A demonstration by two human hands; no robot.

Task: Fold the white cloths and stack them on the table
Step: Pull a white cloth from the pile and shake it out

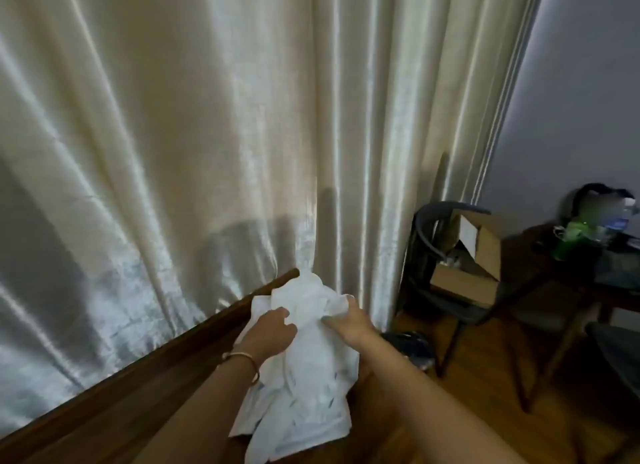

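Looks like barely started tbh. Both hands are clutching one crumpled white cloth (311,311), left hand (268,332) and right hand (348,320) bunched into it over the wooden tabletop (145,404). No neat stack visible, just a messy pile (298,411) underneath.

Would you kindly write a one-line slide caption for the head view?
Both hands, left hand and right hand, bunch a crumpled white cloth above the wooden table beside a pale curtain.
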